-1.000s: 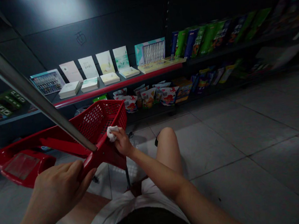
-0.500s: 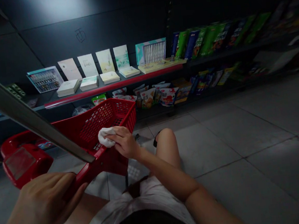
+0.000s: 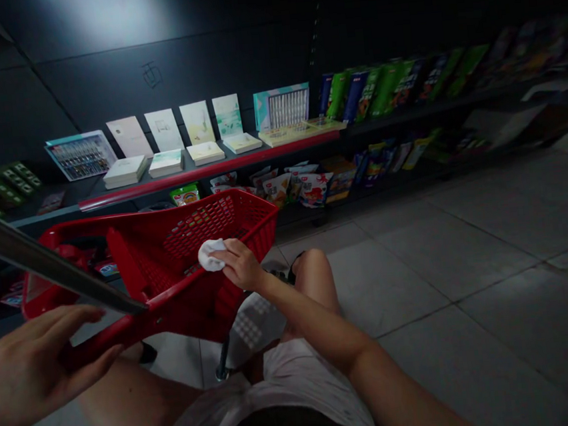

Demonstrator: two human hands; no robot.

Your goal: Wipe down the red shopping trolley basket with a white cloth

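Note:
A red plastic shopping cart point(image 3: 173, 314) stands in front of me, its perforated basket wall facing the shelves. My right hand point(image 3: 241, 264) pinches a bunched white cloth point(image 3: 212, 255) and presses it against the near top rim of the cart. My left hand point(image 3: 37, 364) is spread loosely about the near-left end of the red rail, thumb below and fingers stretched out above it. A slanting metal bar point(image 3: 57, 255) meets the rail just beyond those fingers. The cloth partly covers the rim beneath it.
Behind the cart, a shelf with a red edge point(image 3: 209, 169) carries booklets point(image 3: 197, 122), boxed sets and green packs point(image 3: 387, 89). Snack bags point(image 3: 314, 188) lie on the lower shelf. My bare knees flank the cart's near side. Grey floor tiles point(image 3: 418, 247) extend to the right.
The cart has turned and shifted, its basket end now farther right. My left hand has loosened from a wrapped grip to stretched fingers. My right hand has moved slightly right with the cloth.

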